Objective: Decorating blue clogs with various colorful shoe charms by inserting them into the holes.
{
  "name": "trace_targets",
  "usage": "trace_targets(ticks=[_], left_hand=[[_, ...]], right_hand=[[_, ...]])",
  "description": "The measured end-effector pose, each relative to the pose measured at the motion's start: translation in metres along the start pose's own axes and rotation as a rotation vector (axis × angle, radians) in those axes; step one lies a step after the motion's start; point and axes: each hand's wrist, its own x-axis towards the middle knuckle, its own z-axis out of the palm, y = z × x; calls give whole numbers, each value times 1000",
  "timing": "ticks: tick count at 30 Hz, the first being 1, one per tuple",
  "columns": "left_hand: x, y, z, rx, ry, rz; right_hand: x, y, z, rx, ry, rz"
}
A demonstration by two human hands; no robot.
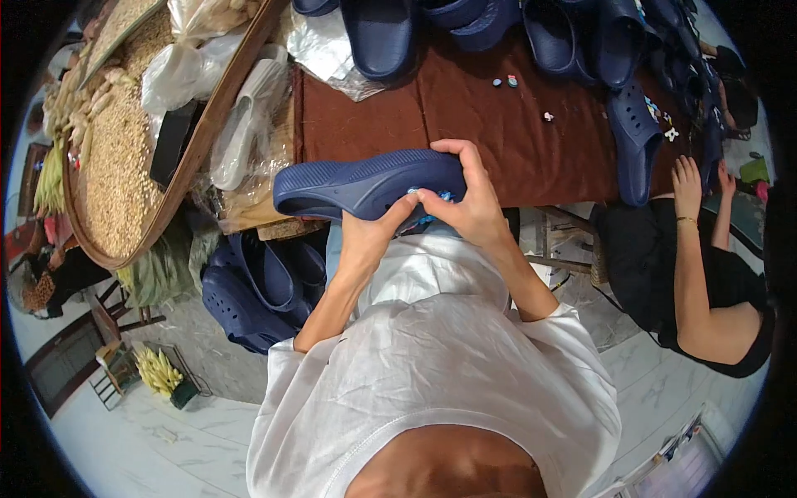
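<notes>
Fingers of the right hand wrap over the top edge of a navy blue moulded foam clog, thumb pressing against its side, so that hand is clamped on the shoe. The left hand comes up from below, its fingertips pinched together against the clog's underside next to a small bright blue charm that peeks out between the two hands; whether the left fingers grip the charm or only press it I cannot tell.

From the head view, the clog is held sideways in the air just in front of the person's chest, above the near edge of the dark red-brown cloth-covered table, toe pointing to the person's left. By my judgement the step in hand is fitting the charm into the clog; the next move would call for a firm push with the thumb while the right hand braces the shoe.

More navy clogs lie along the far side of the table, with a few loose small charms between them. A heap of navy clogs sits low at the left, beside a wide shallow woven tray of grain. At the right, another person's hand rests at the table edge.
</notes>
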Motion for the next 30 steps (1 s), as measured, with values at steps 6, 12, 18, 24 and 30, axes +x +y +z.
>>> trace_targets(ticks=[6, 12, 18, 24, 30], left_hand=[[5, 1, -2, 36, 34, -16], [14, 7, -13, -208, 26, -230], [21, 0, -25, -353, 33, -318], [22, -6, -35, -483, 3, -291], [20, -6, -35, -479, 13, -315]], right_hand=[[7, 1, 3, -63, 26, -4], [13, 7, -2, -110, 37, -122], [13, 38, -28, -57, 229, -51], [25, 97, -88, -560, 489, -197], [41, 141, -124, -800, 613, -115]])
